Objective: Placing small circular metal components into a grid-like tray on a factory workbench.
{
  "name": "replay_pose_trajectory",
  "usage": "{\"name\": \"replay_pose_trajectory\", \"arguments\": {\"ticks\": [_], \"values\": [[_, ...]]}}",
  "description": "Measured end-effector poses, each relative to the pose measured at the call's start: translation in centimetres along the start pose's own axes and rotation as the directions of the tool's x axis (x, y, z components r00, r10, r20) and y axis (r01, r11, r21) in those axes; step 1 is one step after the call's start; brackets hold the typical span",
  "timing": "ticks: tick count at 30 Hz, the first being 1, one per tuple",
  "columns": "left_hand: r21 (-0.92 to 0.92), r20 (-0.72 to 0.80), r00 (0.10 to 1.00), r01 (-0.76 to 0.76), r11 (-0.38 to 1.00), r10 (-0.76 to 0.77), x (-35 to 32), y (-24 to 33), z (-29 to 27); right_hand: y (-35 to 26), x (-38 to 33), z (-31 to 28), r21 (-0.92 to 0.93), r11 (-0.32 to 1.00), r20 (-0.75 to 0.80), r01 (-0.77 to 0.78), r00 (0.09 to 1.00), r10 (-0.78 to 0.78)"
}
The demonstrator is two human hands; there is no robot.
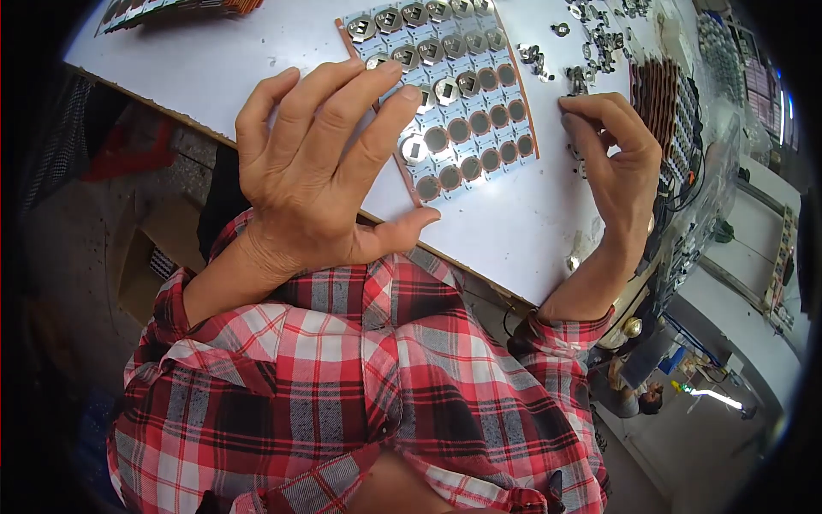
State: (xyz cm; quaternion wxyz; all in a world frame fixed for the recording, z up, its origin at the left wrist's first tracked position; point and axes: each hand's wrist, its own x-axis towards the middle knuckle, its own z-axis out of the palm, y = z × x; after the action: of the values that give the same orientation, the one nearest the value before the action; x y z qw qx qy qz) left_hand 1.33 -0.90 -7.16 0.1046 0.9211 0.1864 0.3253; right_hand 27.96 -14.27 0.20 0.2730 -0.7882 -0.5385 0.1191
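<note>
A light blue circuit board panel (533, 135) with copper-coloured edges lies on the white table. Its far rows carry silver metal clips (446, 91), while many spots in the near rows show bare round grey pads (470, 168). My left hand (312, 163) is spread over the panel's left edge, its fingertips over the clips and covering some of them. Right of the panel, my right hand (618, 158) has thumb and index finger pinched close together. Whatever lies between those fingertips is too small to make out. Loose metal clips (604, 47) are scattered just beyond it.
A stack of similar panels (659, 98) stands on the right, beside the right hand. Another stack (175, 10) sits at the far left. The table's near edge (488, 281) runs in front of my body. Below on the left is a cardboard box (137, 265). A person (638, 398) appears in the background.
</note>
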Motion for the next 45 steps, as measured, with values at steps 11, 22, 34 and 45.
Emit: {"name": "replay_pose_trajectory", "arguments": {"ticks": [11, 22, 34, 45], "values": [[-0.015, -0.045, 0.999, 0.019, 1.0, -0.019, -0.1, -0.1, 0.1, -4.2, -0.5, 2.4, 0.677, 0.71, 0.129, -0.193, 0.981, 0.143], [-0.046, -0.041, 0.998, 0.036, 0.998, -0.038, 0.1, 0.2, 0.2, -7.1, -1.0, 5.1, 0.537, 0.806, 0.225, -0.249, 0.963, 0.148], [-0.044, -0.045, 0.998, 0.031, 0.999, -0.033, 0.0, 0.1, 0.1, -7.8, -1.1, 5.5, 0.556, 0.776, 0.179, -0.298, 0.955, 0.238], [-0.056, -0.044, 0.998, 0.048, 0.997, -0.05, 0.1, 0.3, 0.0, -6.7, -1.7, 7.4, 0.433, 0.901, -0.045, -0.002, 0.999, 0.023]]}}
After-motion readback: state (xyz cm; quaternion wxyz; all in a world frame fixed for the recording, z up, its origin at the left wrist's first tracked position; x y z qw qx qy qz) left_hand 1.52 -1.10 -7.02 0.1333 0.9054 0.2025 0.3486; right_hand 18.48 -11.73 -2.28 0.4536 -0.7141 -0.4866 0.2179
